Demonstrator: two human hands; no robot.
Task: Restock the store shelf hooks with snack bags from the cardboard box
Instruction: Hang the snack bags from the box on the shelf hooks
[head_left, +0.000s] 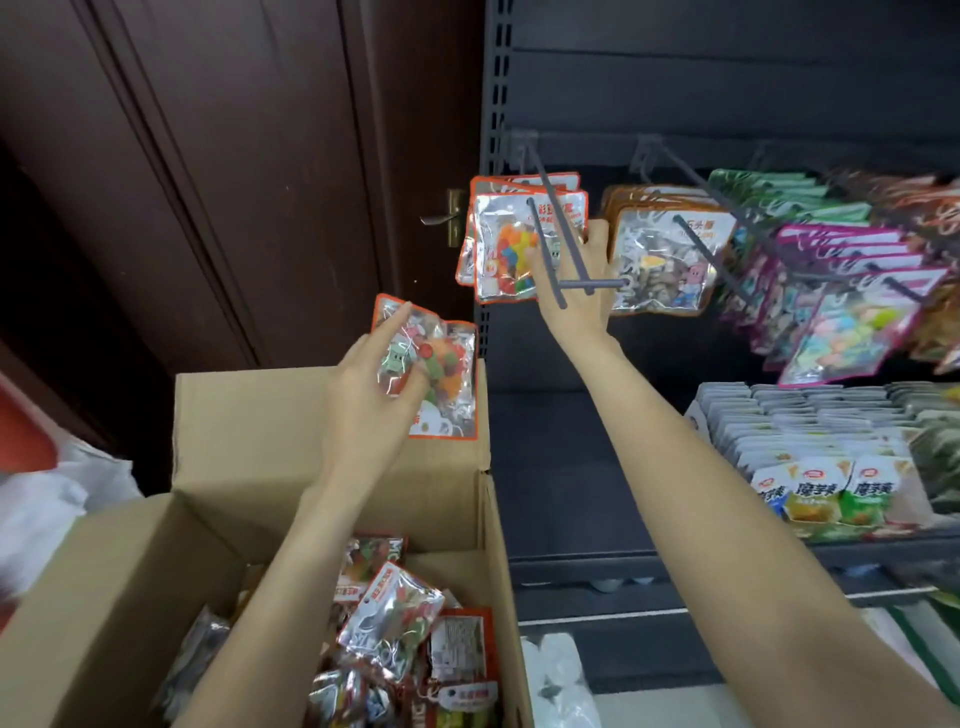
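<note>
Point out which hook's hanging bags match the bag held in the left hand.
The leftmost hook, by the right hand: its red-orange-edged bags match the held bag in the left hand. The next hook's bags are brown-edged.

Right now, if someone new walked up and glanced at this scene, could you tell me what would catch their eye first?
Probably the two hands at the centre: the left hand grips an orange-edged snack bag above the open cardboard box, while the right hand reaches up to the bags hanging on the leftmost hook. Next, the bright rows of packets crowding the hooks at right.
</note>
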